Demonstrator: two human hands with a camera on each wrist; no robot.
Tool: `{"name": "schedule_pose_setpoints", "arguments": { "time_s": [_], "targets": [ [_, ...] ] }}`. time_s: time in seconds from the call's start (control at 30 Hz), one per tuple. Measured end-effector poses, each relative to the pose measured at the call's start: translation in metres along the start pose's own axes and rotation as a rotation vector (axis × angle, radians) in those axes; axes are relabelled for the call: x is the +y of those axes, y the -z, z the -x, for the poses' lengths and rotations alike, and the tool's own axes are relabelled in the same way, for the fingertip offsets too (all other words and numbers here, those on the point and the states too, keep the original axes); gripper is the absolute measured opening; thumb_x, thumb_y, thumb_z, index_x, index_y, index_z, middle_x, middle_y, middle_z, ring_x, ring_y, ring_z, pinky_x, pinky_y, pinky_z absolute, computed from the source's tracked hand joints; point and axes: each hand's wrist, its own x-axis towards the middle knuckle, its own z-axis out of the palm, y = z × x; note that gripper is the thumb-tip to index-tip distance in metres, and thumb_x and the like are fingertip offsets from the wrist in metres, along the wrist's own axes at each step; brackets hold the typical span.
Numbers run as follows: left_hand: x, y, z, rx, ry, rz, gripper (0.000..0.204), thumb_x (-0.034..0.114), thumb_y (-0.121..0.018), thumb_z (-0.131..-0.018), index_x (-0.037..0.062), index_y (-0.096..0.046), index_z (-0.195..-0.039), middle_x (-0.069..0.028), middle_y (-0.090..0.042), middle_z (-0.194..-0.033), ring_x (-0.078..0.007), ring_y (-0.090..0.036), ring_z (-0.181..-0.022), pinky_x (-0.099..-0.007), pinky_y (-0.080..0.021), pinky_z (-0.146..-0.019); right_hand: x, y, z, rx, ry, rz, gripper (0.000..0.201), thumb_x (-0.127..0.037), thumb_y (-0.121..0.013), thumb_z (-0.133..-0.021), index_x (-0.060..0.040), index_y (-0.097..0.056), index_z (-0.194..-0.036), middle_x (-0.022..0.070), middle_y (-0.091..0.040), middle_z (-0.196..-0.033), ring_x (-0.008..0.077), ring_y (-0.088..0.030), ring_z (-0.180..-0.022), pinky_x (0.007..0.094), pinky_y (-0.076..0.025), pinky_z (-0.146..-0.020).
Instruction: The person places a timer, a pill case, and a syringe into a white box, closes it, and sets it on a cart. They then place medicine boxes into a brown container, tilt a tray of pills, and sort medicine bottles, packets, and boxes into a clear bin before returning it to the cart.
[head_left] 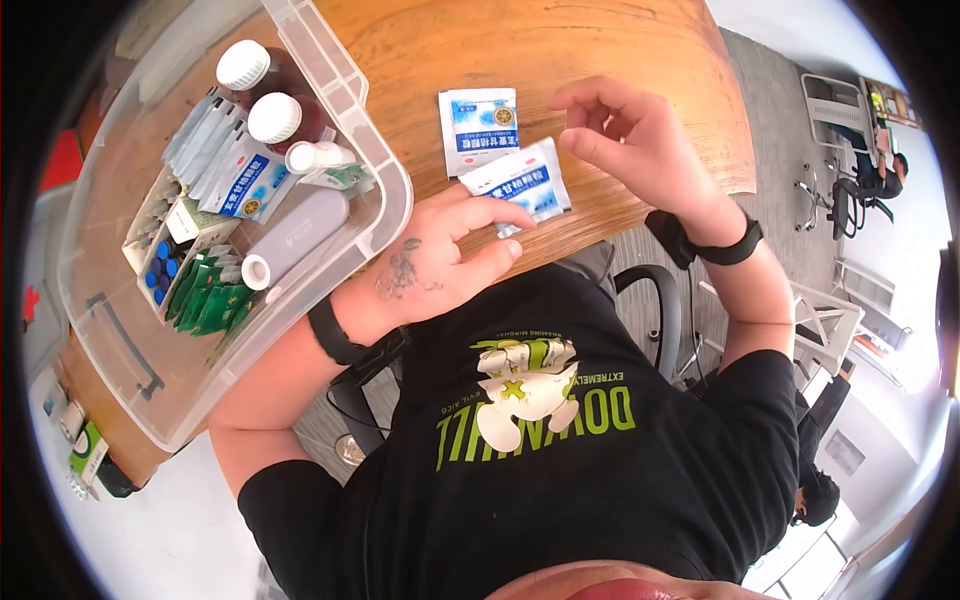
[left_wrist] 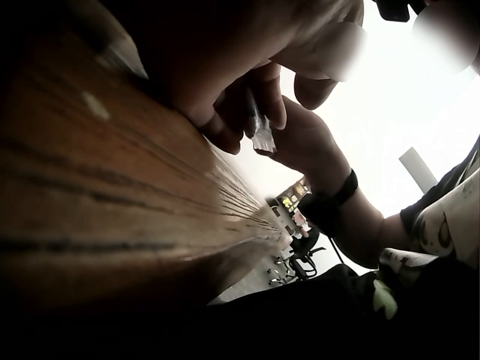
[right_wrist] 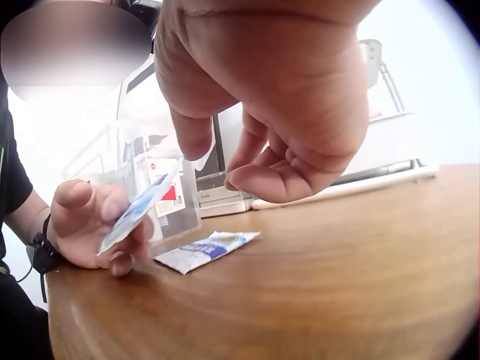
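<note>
My left hand (head_left: pixel 440 255) holds a white-and-blue medicine sachet (head_left: pixel 540 185) between thumb and fingers, tilted up over the table's near edge. In the right wrist view this held sachet (right_wrist: pixel 139 214) stands slanted in the left hand's fingers. Close to its upper right corner is my right hand (head_left: pixel 650 140), thumb and forefinger apart and the other fingers loosely bent. A second sachet (head_left: pixel 482 120) of the same print lies flat on the wooden table, just beyond the held one. The left wrist view is dark; only the sachet's shiny edge (left_wrist: pixel 262 139) shows between the fingers.
A clear plastic box (head_left: pixel 385 165) stands at the left, with white-capped bottles (head_left: pixel 275 118), more sachets (head_left: pixel 240 185), green packets (head_left: pixel 212 300) and a grey-white device (head_left: pixel 298 235) inside. The wooden table (head_left: pixel 620 45) extends ahead. A chair (head_left: pixel 650 285) is behind the right arm.
</note>
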Motion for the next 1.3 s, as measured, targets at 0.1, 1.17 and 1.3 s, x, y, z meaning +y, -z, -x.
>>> {"name": "schedule_pose_setpoints", "arguments": {
  "time_s": [0.1, 1.17, 1.3],
  "targets": [
    [0.002, -0.002, -0.001, -0.011, -0.015, -0.019, 0.018, 0.005, -0.068, -0.089, 0.004, -0.072, -0.107, -0.0129, -0.069, -0.107, -0.0253, -0.066, -0.1, -0.0357, -0.052, -0.09, -0.022, 0.002, -0.009, -0.107, 0.177, 0.12, 0.02, -0.006, -0.075, -0.086, -0.0066, -0.073, -0.106, -0.0035, -0.061, -0.085, 0.0051, -0.053, -0.072, 0.0225, -0.043, -0.064],
    [-0.024, -0.023, 0.005, 0.149, -0.11, -0.171, 0.024, 0.015, -0.064, -0.087, 0.0059, -0.068, -0.109, -0.0126, -0.064, -0.134, -0.0309, -0.067, -0.102, -0.0418, -0.052, -0.091, -0.26, -0.056, -0.09, -0.414, 0.782, 0.939, 0.007, 0.0, -0.068, -0.084, -0.003, -0.064, -0.089, 0.0076, -0.065, -0.078, 0.0196, -0.062, -0.068, 0.0353, -0.046, -0.061],
    [-0.032, -0.032, 0.003, 0.217, -0.171, -0.132, 0.021, 0.01, -0.064, -0.083, 0.0061, -0.066, -0.103, -0.0126, -0.068, -0.12, -0.0315, -0.066, -0.098, -0.0427, -0.052, -0.087, -0.261, -0.091, -0.112, -0.504, 0.851, 1.225, 0.004, -0.007, -0.067, -0.084, -0.0041, -0.065, -0.086, 0.0107, -0.066, -0.077, 0.0293, -0.065, -0.072, 0.04, -0.051, -0.065]
  ]
}}
